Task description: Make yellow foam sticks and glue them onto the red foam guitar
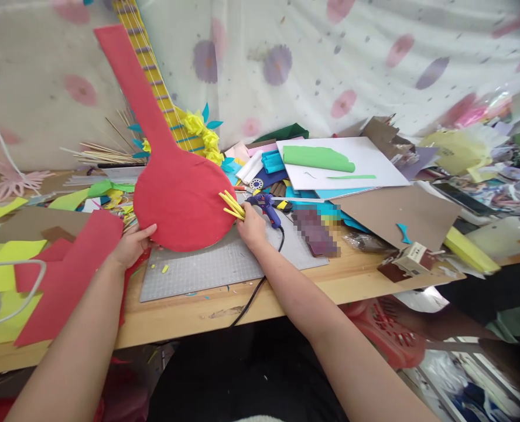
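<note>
A red paper-covered cutout (pixel 183 199), shaped like a banjo with a round body and long neck, is held upright and tilted to the left. My left hand (pixel 132 243) grips its lower left edge, thumb in front and the other fingers hidden behind. Several thin yellow sticks (pixel 232 205) are bunched in my right hand (pixel 252 227) at the body's right edge. Whether that hand also touches the cutout, I cannot tell. Just right of it lies a blue hot glue gun (pixel 266 206), its black cord running off the table's front. A grey cutting mat (pixel 207 266) lies below.
Behind the cutout leans a yellow stringed instrument model (pixel 154 76) with yellow paper flowers (pixel 202 135). Red paper (pixel 71 275) covers the table's left. A white board (pixel 352 181) with green paper (pixel 317 158), brown cardboard (pixel 418 208) and a small box (pixel 407 262) occupy the right.
</note>
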`<state>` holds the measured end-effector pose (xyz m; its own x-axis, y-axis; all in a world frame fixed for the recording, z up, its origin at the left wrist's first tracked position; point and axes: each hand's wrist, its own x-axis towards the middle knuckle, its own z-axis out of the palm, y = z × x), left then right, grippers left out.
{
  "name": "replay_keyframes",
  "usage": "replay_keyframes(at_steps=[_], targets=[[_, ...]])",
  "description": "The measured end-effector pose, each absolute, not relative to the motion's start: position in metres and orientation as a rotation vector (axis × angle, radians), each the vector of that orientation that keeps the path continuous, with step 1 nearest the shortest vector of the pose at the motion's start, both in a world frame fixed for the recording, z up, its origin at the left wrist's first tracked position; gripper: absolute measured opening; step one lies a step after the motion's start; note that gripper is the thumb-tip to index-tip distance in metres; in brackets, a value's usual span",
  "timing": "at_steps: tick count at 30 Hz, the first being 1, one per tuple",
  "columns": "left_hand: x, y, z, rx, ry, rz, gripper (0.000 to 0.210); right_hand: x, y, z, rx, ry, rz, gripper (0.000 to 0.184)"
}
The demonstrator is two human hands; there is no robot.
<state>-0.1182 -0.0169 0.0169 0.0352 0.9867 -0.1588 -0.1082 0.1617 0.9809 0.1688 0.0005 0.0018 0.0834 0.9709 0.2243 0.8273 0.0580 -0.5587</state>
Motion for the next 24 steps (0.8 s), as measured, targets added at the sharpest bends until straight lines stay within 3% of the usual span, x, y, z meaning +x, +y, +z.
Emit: replay_keyframes(at_steps=[13,24], targets=[[-0.113,-0.015,0.005,1.015,1.144,1.133,0.053,0.167,-0.001,0.002,-1.72,-1.801,0.316,0.037],[-0.139,-0.031,0.015,1.09,1.214,1.27,0.045,0.153,-0.003,0.0,-1.652,-2.011,0.334,0.047]])
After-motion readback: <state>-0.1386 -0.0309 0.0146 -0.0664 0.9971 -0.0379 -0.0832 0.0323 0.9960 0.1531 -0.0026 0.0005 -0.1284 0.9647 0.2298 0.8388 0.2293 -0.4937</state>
